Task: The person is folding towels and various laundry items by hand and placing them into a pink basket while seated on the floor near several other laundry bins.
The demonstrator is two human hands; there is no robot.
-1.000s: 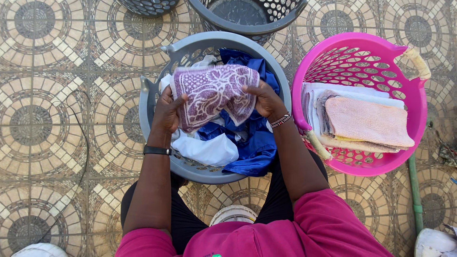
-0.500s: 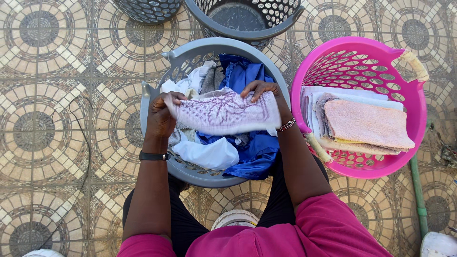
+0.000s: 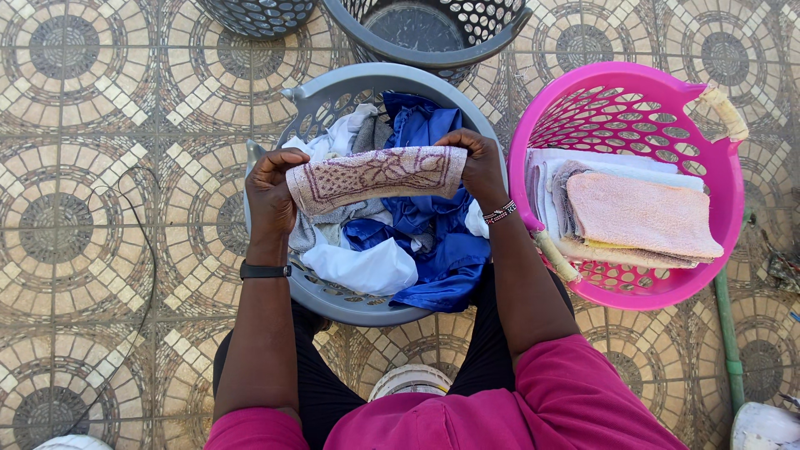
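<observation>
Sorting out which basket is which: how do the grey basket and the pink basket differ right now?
The grey basket holds loose, crumpled laundry, blue and white pieces heaped together; the pink basket holds flat folded towels in a neat stack, a peach one on top. The grey basket sits straight in front of the person, under both hands, which hold a patterned cloth over it; the pink basket stands to the right, untouched. Both are round perforated plastic baskets on the tiled floor.

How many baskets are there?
4: a grey basket under the hands, a pink basket to its right, and two dark baskets cut off at the top edge.
</observation>
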